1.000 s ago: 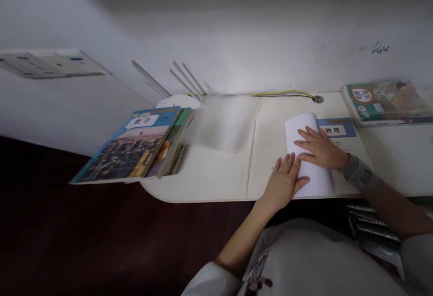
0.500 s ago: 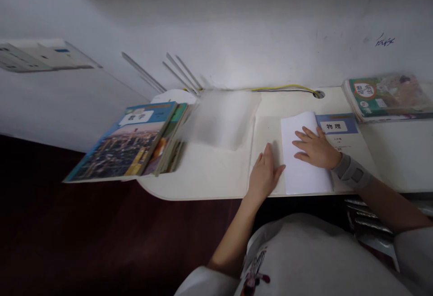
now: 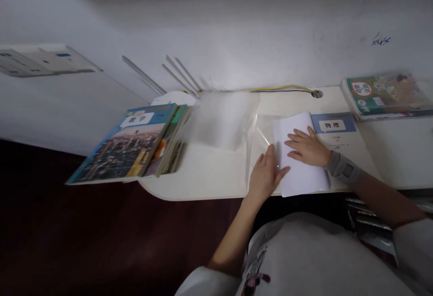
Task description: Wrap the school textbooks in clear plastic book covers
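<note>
A physics textbook (image 3: 348, 145) lies near the desk's front edge, its blue title band facing up. A white flap (image 3: 297, 183), seemingly its folded-back cover or a page, covers the left part. On that flap rests my right hand (image 3: 309, 148), fingers spread flat, a grey band around the wrist. My left hand (image 3: 264, 174) lies at the flap's left edge, fingers stretched out and thumb apart. Beneath it is a clear plastic book cover (image 3: 259, 129), which spreads out left of the book and shows a shiny crease. How far it runs under the book is hidden.
A stack of textbooks with a maths book (image 3: 131, 143) on top overhangs the desk's left end. Translucent plastic sheets (image 3: 219, 120) lie beside it. Further books (image 3: 389, 95) sit at the back right. A yellow cable (image 3: 287, 87) runs along the wall to a desk hole.
My right hand has slid slightly left with the white flap, whose left edge now sits further left and tilted. The clear cover has lifted into a shiny crease by my left hand.
</note>
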`<state>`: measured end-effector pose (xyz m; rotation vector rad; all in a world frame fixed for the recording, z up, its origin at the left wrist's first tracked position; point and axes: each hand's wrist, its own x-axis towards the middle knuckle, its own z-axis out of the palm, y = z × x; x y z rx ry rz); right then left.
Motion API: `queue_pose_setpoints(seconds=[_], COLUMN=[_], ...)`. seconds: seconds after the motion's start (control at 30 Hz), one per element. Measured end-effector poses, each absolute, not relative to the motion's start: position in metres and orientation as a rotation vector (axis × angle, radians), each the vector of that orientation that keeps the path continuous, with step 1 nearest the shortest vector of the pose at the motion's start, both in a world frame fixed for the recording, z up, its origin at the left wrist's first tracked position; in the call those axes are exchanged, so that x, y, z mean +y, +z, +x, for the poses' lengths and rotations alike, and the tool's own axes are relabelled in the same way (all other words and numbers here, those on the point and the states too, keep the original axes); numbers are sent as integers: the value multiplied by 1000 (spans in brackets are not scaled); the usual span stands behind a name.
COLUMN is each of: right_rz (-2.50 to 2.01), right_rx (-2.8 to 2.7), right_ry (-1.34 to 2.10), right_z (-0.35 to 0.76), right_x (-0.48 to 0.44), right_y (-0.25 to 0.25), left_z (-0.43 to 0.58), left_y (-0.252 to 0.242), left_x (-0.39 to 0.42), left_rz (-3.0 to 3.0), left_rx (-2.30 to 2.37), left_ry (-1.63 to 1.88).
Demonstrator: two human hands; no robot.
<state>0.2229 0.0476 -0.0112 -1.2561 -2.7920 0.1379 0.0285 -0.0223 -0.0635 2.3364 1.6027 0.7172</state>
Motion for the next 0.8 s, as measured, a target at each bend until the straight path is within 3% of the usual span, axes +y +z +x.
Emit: queue_pose_setpoints(seconds=[0.13, 0.33, 0.8], right_rz=[-1150, -642, -817], right_rx=[-2727, -2993, -2870], right_ry=[69, 34, -427], right_z=[223, 252, 227], right_x=[33, -17, -37], right_y=[1, 13, -7], left_z=[29, 29, 20], left_y=[-63, -61, -54], left_x=[-22, -22, -27], left_rz=[2362, 2330, 2086], left_rx=[1642, 1633, 1516], left_ry=[655, 637, 832])
